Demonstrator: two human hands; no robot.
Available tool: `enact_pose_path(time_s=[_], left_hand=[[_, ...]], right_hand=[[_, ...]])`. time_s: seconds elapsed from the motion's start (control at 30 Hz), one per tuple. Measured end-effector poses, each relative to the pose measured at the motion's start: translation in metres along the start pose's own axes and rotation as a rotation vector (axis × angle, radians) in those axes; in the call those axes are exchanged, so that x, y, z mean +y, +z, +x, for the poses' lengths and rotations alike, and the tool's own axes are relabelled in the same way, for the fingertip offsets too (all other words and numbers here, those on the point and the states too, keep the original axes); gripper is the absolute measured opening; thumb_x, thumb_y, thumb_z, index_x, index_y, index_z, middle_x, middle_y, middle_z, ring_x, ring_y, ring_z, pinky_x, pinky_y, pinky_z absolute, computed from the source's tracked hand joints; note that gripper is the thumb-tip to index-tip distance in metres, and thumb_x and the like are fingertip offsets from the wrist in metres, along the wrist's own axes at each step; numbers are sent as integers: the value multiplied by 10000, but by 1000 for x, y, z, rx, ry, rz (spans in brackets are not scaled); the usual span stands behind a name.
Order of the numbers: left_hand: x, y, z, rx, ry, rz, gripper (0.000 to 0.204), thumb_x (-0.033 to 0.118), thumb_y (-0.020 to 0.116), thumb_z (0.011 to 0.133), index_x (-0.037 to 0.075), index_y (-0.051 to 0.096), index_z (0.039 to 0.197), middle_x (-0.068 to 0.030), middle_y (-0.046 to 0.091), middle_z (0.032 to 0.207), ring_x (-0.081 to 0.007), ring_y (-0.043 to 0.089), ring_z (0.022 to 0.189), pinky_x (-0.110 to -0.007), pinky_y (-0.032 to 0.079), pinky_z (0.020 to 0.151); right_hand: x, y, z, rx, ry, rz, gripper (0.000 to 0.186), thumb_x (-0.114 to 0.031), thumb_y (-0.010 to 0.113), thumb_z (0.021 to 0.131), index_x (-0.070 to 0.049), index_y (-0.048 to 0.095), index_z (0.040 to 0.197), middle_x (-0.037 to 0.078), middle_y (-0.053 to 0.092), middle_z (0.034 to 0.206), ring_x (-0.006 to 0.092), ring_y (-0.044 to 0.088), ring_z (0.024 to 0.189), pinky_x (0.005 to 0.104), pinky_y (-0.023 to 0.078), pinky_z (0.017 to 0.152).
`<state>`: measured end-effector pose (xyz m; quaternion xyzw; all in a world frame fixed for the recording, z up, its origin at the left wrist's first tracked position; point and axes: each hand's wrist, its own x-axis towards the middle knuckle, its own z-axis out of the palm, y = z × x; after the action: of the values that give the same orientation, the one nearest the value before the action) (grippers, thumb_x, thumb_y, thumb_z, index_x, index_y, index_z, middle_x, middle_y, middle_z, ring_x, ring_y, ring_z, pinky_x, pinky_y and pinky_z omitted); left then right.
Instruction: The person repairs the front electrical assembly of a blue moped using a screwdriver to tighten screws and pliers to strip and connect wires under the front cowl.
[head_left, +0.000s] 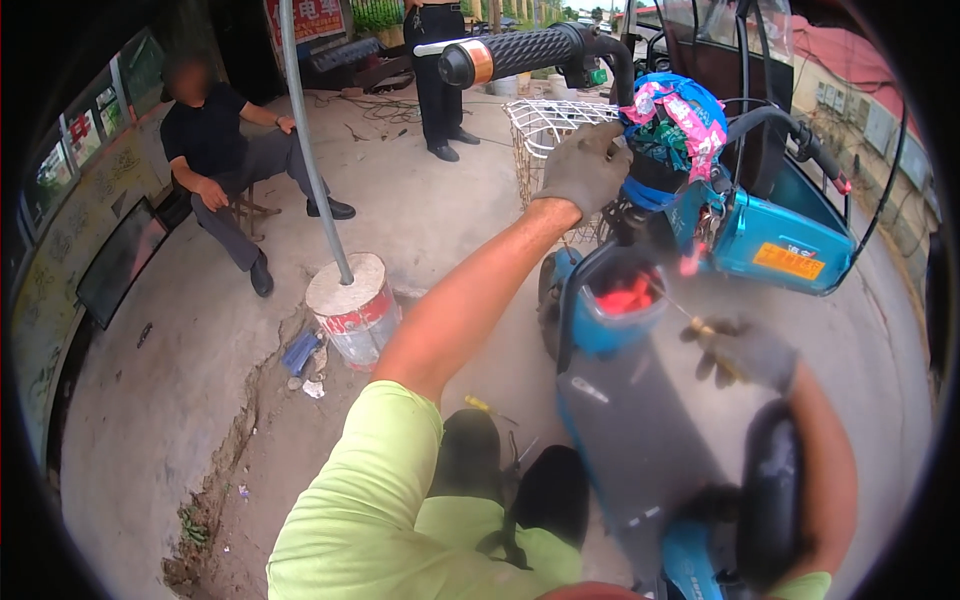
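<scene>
My left hand (585, 172), in a grey glove, has its fingers curled at the front of a blue electric scooter, between the white wire basket (540, 125) and a blue bag with a pink printed wrap (680, 120); what it grips is hidden. My right hand (740, 350), gloved and blurred, holds a screwdriver (700, 325) with a yellowish handle beside an open front compartment (610, 325) containing something red (628, 296). The scooter's footboard (640, 410) lies below, with its black seat (770, 480) by my right forearm.
A seated person (215, 150) is at left; another person (430, 80) stands behind. A metal pole (318, 180) rises from a concrete-filled bucket (355, 320). A yellow-handled tool (478, 405) lies by my legs. A second teal vehicle (800, 230) stands at right. The concrete has a cracked edge (255, 400).
</scene>
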<state>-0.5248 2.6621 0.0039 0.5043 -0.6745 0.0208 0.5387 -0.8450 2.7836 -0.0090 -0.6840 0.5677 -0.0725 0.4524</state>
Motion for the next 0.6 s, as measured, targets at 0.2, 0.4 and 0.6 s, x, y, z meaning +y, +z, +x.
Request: enact_pose_path(time_s=[0.2, 0.4, 0.6], left_hand=[[-7, -15, -40, -132, -135, -81, 475, 316, 713, 994, 68, 728, 1400, -140, 774, 1250, -265, 745, 1102, -379, 566, 1006], [-44, -46, -64, -123, -200, -221, 386, 167, 703, 1040, 12, 718, 1393, -117, 802, 1203, -159, 739, 1079, -320, 575, 953], [-49, -127, -68, 92, -186, -599, 333, 156, 581, 1136, -52, 684, 1375, -161, 807, 1120, -211, 771, 1007, -337, 609, 956]], right_hand=[[-4, 0, -6, -16, -62, 19, 398, -302, 609, 1073, -13, 712, 1327, 119, 785, 854, 134, 693, 625, 277, 570, 599], [5, -1, 0, -15, -65, 15, 412, -314, 615, 1078, -10, 710, 1340, 125, 792, 867, 135, 702, 638, 281, 581, 614], [3, -1, 0, -4, -70, 18, 413, -246, 641, 1047, -9, 684, 1382, 113, 794, 879, 126, 702, 657, 276, 578, 619]])
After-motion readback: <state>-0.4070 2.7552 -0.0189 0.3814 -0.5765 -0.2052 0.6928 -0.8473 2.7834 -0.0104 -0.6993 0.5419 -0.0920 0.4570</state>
